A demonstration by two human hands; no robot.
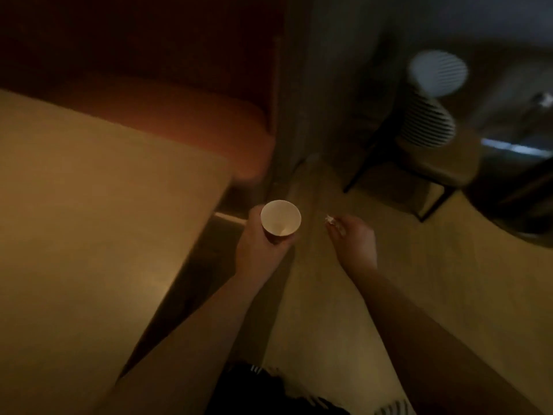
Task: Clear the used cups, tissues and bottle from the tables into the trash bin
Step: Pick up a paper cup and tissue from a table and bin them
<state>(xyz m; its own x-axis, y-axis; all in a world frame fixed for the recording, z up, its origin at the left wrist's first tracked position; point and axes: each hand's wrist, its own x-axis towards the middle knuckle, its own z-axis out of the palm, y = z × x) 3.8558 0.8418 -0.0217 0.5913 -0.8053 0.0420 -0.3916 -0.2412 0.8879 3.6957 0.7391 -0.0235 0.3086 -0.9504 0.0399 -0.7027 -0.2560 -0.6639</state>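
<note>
My left hand (260,235) grips a small white paper cup (280,217) from the side, its mouth facing up and its inside empty. The cup hangs over the floor just past the corner of a wooden table (89,220). My right hand (354,239) is to its right, fingers curled, pinching a small crumpled white tissue (330,220) that sticks out at the fingertips. Both hands are held out over the floor. The room is dim and the view is blurred. No trash bin is in view.
An orange-red bench seat (209,121) runs behind the table. A dark-legged chair (434,166) with a striped cushion (428,121) stands at the right, next to a dark round table (523,175). A grey wall or pillar (299,100) rises between them.
</note>
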